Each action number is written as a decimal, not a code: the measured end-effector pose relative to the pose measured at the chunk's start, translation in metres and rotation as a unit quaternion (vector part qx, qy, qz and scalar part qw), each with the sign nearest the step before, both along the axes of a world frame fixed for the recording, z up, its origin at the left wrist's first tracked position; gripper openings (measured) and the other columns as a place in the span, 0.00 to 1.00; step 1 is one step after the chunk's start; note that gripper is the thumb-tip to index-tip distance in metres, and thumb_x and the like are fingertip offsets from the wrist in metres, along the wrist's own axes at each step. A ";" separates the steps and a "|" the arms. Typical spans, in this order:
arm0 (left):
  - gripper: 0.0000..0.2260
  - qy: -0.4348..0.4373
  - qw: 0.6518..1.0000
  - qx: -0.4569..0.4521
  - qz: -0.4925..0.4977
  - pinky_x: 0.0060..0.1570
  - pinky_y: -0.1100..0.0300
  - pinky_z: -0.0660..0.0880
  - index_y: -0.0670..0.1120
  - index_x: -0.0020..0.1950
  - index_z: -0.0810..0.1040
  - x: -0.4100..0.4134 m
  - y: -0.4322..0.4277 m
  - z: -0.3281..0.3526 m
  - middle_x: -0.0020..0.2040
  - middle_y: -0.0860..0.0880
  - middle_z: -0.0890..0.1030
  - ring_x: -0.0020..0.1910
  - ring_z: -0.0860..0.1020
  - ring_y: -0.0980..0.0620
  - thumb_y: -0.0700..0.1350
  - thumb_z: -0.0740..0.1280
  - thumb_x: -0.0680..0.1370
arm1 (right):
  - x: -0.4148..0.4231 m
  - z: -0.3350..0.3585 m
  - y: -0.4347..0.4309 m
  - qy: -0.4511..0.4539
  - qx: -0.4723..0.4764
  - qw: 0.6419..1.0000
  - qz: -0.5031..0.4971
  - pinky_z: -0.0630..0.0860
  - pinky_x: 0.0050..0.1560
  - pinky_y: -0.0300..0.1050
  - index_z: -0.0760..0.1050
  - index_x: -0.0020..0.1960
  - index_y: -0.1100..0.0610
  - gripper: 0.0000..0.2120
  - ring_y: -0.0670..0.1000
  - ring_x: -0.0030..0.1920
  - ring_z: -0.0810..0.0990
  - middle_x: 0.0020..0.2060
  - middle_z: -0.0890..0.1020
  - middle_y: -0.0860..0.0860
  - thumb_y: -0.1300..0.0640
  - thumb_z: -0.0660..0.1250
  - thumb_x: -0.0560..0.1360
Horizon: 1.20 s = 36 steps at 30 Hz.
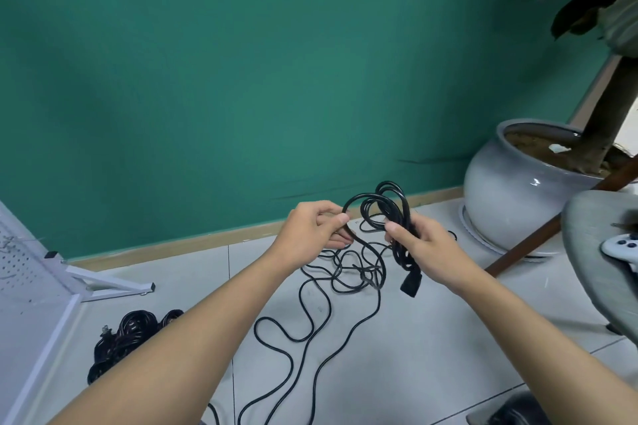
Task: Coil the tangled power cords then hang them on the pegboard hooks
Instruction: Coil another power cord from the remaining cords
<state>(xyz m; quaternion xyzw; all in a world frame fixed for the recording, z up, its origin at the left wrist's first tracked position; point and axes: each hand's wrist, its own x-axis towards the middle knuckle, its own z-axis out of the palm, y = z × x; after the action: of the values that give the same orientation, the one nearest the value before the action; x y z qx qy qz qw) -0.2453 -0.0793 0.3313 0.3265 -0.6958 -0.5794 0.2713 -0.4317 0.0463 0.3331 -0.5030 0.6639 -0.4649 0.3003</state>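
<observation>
Power cord (403,214): black, partly looped between both hands above the floor (448,338); the rest trails in tangles over the tiles.
Right hand (426,245): grips the gathered loops, plug (411,285) hanging just below.
Left hand (310,231): pinches one strand.
Pegboard (20,269): left edge.
Bundled cords (127,331): floor, beside pegboard.

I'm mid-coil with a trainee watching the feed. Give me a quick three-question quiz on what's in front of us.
1. True or false: the right hand grips the coiled loops.
2. The spare black bundle lies: A) on the floor beside the pegboard; B) in the right hand; C) on top of the coiled loops.
3. Fill in: the left hand pinches a strand whose loose length trails across the ____.
Key: 1 true; 2 A; 3 floor.
</observation>
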 end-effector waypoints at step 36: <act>0.26 -0.242 0.917 -0.173 -0.265 0.72 0.63 0.67 0.51 0.73 0.75 -0.066 0.026 -0.065 0.71 0.54 0.78 0.71 0.73 0.58 0.33 0.60 0.77 | -0.041 0.005 0.023 -0.192 -0.028 0.980 -0.036 0.73 0.47 0.46 0.76 0.51 0.60 0.07 0.51 0.40 0.76 0.41 0.79 0.51 0.57 0.63 0.84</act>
<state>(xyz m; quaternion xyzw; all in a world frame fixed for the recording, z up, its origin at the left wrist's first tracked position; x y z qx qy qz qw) -0.3113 -0.0535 0.2661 0.2087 -0.8907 -0.4035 -0.0162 -0.4729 0.0694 0.3385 -0.3880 0.5982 -0.5818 0.3913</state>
